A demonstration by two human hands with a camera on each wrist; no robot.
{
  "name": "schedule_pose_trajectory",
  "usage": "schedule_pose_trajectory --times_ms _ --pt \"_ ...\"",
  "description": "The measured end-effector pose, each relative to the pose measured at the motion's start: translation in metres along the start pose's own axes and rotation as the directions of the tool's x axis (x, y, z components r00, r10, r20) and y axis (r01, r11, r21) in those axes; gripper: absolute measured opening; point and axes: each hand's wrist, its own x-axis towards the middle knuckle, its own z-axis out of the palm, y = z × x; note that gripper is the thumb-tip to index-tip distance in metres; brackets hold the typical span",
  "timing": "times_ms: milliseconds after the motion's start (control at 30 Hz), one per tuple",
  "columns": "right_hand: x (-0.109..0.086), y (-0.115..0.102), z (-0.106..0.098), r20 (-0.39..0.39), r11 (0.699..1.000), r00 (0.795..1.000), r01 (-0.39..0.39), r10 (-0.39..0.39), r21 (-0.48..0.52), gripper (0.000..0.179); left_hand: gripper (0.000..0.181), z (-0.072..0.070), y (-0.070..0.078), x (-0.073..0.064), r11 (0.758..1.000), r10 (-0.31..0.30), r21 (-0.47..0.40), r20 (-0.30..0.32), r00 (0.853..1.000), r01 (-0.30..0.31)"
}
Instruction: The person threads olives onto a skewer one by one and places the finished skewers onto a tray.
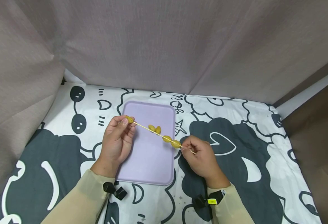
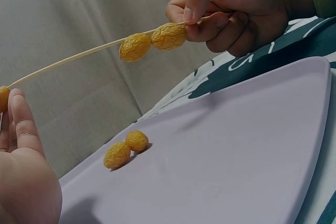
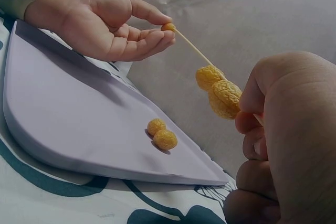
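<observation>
A thin wooden skewer (image 1: 143, 126) slants above the tray, between my two hands. My right hand (image 1: 201, 157) pinches it near its lower end. Close to those fingers, two wrinkled yellow dried fruits (image 2: 135, 47) are threaded on it side by side. At the other end, the thumb and fingers of my left hand (image 1: 117, 141) pinch another yellow fruit (image 3: 168, 27) at the skewer's tip. Its hidden side leaves me unable to tell how deep the tip goes. Two more yellow fruits (image 3: 161, 134) lie touching on the lilac tray (image 1: 147, 168).
Under the tray spreads a white cloth (image 1: 155, 203) with dark cartoon prints. Grey-brown fabric (image 1: 164, 46) hangs behind the table and at the left. A brown panel (image 1: 318, 130) stands at the right side.
</observation>
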Motion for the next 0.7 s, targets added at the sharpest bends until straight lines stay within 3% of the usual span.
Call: schedule_pose_trajectory --times_ms 467,700 --pt "-0.0002 -0.0030 -0.0004 -0.002 1.000 1.000 0.010 -0.010 0.012 0.027 0.026 0.0002 -0.0033 -0.0012 0.995 0.055 0.078 0.019 0.998 -0.056" --pt "0.0000 -0.0032 -0.0003 0.006 1.000 1.000 0.010 -0.011 0.029 0.026 0.024 0.0021 -0.0032 -0.0036 0.987 0.044 0.152 0.041 0.998 -0.049"
